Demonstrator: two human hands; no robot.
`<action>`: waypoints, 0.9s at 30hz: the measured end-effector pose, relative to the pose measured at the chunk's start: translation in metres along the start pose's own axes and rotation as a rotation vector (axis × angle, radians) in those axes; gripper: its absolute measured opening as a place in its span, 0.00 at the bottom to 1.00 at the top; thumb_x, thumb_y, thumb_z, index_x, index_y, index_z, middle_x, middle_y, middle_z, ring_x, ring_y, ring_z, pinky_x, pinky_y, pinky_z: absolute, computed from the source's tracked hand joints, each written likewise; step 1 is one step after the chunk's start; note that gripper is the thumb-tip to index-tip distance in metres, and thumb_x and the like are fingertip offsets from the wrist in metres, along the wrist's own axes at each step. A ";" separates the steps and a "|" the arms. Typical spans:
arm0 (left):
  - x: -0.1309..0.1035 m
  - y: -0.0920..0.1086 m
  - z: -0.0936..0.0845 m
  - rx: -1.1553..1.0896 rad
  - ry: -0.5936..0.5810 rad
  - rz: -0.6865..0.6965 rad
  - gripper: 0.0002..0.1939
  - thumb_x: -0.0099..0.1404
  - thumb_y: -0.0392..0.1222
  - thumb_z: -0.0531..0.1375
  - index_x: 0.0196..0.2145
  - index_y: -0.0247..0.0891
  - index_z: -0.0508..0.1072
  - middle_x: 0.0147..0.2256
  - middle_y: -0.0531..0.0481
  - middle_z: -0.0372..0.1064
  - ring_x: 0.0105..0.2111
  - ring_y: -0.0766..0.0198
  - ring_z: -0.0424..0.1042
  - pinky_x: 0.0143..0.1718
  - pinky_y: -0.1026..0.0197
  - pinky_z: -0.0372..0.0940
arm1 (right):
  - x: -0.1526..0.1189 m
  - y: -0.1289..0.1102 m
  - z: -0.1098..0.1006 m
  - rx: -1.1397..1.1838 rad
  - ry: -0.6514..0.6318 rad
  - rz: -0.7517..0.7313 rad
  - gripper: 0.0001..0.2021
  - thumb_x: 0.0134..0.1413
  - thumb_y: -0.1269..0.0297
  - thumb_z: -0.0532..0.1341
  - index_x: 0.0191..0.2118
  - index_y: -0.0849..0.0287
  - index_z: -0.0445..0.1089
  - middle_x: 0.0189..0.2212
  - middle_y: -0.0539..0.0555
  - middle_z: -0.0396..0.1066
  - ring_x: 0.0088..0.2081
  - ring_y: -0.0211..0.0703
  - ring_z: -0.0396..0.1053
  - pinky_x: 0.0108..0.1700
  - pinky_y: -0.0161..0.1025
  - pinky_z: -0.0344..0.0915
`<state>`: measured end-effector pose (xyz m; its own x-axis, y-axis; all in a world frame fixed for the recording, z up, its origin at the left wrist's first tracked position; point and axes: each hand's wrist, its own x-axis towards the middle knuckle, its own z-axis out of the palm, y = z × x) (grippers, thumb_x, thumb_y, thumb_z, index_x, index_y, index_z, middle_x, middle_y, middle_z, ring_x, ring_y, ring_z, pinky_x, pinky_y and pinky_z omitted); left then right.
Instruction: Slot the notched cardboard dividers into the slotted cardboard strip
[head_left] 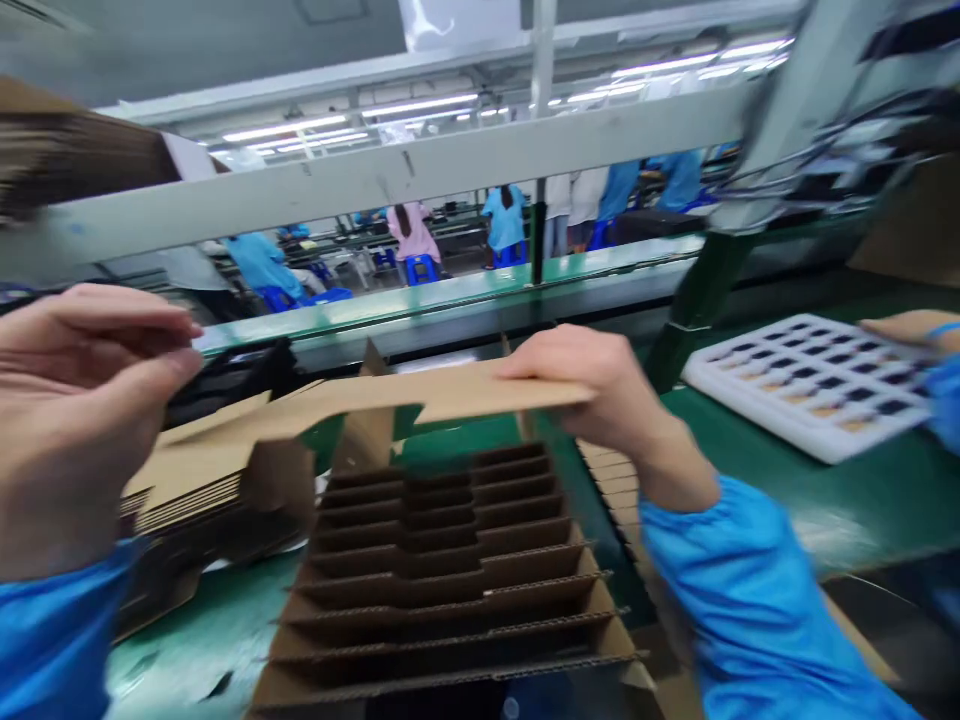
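Gripping cardboard sheet [457, 393], right hand [600, 385], above dividers [442, 592]

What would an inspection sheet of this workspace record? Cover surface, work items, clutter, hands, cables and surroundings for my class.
Surface: glossy green bench, a small dark patch at lower left.
Work items: raised cardboard sheet; rows of cardboard dividers nearer the camera.
Clutter: cardboard stack at left, dark items behind it.
Hands: right hand grips the sheet; left hand raised, nothing seen in it.
Cables: bunched around the post at upper right.
Surroundings: co-worker's hand at a white tray; people and blue stools in the background.
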<state>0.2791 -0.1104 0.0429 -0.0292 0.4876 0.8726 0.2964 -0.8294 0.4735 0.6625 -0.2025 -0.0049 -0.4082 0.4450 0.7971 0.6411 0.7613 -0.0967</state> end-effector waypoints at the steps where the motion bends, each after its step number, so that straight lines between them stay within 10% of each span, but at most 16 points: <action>1: -0.004 -0.006 -0.009 -0.046 0.142 0.047 0.12 0.46 0.36 0.75 0.31 0.38 0.83 0.31 0.52 0.78 0.30 0.65 0.74 0.38 0.60 0.71 | -0.001 0.007 -0.005 0.088 -0.003 0.077 0.08 0.72 0.62 0.65 0.44 0.54 0.83 0.41 0.54 0.83 0.40 0.47 0.79 0.43 0.42 0.73; 4: -0.030 -0.028 -0.032 -0.065 0.227 0.014 0.08 0.51 0.33 0.73 0.29 0.37 0.78 0.29 0.53 0.76 0.31 0.66 0.73 0.38 0.62 0.69 | -0.005 0.030 -0.009 0.212 0.129 0.370 0.12 0.57 0.53 0.76 0.37 0.57 0.83 0.32 0.53 0.80 0.32 0.47 0.74 0.33 0.42 0.73; 8: -0.076 -0.047 -0.031 0.092 0.017 -0.401 0.14 0.55 0.47 0.77 0.33 0.40 0.79 0.31 0.53 0.77 0.31 0.63 0.74 0.35 0.61 0.70 | -0.005 0.044 0.000 0.384 0.135 0.633 0.22 0.42 0.50 0.82 0.43 0.56 0.87 0.38 0.57 0.83 0.39 0.55 0.78 0.43 0.52 0.81; 14: -0.110 -0.052 0.000 -0.085 -0.236 -0.522 0.21 0.60 0.59 0.75 0.42 0.39 0.84 0.40 0.43 0.84 0.41 0.53 0.83 0.46 0.54 0.77 | -0.001 0.047 0.004 0.489 -0.074 0.628 0.21 0.41 0.52 0.82 0.42 0.56 0.87 0.38 0.59 0.84 0.37 0.56 0.81 0.38 0.47 0.83; 27: -0.138 -0.072 -0.001 -0.010 -0.262 -0.564 0.17 0.63 0.55 0.73 0.40 0.38 0.86 0.41 0.43 0.85 0.42 0.51 0.83 0.48 0.54 0.76 | -0.002 0.057 0.006 0.397 -0.253 0.654 0.26 0.52 0.43 0.77 0.48 0.58 0.83 0.41 0.63 0.83 0.42 0.58 0.82 0.41 0.45 0.81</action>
<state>0.2609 -0.1180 -0.1118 0.0569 0.9010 0.4301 0.2948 -0.4268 0.8549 0.6956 -0.1571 -0.0154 -0.1957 0.9156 0.3511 0.5421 0.3994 -0.7393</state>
